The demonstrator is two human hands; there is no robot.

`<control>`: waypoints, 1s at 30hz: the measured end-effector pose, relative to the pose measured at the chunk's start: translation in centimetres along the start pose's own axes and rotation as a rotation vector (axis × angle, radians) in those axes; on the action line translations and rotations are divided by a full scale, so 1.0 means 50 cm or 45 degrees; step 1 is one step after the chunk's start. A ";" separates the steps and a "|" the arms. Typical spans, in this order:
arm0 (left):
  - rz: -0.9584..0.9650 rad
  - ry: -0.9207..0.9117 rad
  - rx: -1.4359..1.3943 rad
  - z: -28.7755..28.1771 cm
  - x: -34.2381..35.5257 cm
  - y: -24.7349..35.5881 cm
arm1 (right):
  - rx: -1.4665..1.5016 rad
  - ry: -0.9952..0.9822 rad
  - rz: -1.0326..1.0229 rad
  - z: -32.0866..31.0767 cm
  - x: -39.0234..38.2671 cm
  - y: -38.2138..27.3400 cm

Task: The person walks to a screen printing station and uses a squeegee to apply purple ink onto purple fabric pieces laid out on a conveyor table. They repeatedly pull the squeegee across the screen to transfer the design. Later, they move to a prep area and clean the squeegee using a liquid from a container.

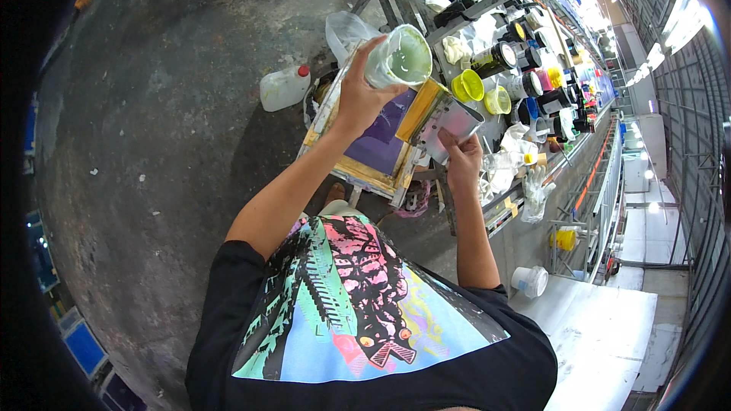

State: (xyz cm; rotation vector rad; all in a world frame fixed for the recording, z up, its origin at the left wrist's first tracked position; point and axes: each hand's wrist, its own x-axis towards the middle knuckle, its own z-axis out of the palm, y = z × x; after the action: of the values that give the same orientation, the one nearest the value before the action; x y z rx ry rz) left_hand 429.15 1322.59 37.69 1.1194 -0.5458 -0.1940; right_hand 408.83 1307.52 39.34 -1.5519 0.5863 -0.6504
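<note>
Left hand (358, 95) of yours is wrapped around a clear tub (400, 57) of pale green ink, lifted and tipped toward the wooden-framed printing screen (377, 148) that leans beneath it. Your right hand (462, 160) is clenched on a wide flat scraper (449, 125), its blade held just under the tub's mouth, next to a yellow-smeared bar (420, 110) resting over the screen.

You look to be early in the pour: the tub still shows a good deal of pale ink inside, and I see no fresh green laid on the purple mesh of the screen. Whether any has reached the blade I cannot tell. So the tub is open and raised, the scraper is in place, and getting the ink out appears mostly left to do.

Beyond the screen, the desk (533, 175) carries many ink pots (502, 53), some yellow-lidded. A white jug (283, 87) stands on the floor (152, 144).
</note>
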 end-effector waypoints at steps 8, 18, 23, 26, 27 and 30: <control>-0.334 -0.021 -0.482 -0.041 -0.029 -0.019 | 0.352 0.150 0.224 -0.018 0.044 0.026; -0.601 -0.164 -0.562 -0.037 -0.159 -0.029 | 0.600 0.152 0.410 -0.024 0.117 0.047; -0.425 -0.054 -0.539 -0.018 -0.121 -0.013 | 0.501 -0.040 0.444 -0.004 0.084 0.033; -0.356 -0.007 -0.493 -0.015 -0.091 -0.012 | 0.467 -0.156 0.455 0.007 0.056 0.023; -0.314 -0.004 -0.474 -0.014 -0.080 -0.014 | 0.465 -0.168 0.437 0.010 0.048 0.020; -0.279 -0.009 -0.463 -0.009 -0.042 -0.017 | 0.482 -0.219 0.416 0.016 0.029 0.011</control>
State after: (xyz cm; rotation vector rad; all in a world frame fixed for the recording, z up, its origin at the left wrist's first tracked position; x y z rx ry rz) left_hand 427.72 1323.45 36.13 0.8214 -0.3742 -0.4688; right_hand 410.40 1307.03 38.84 -1.1126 0.5355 -0.3493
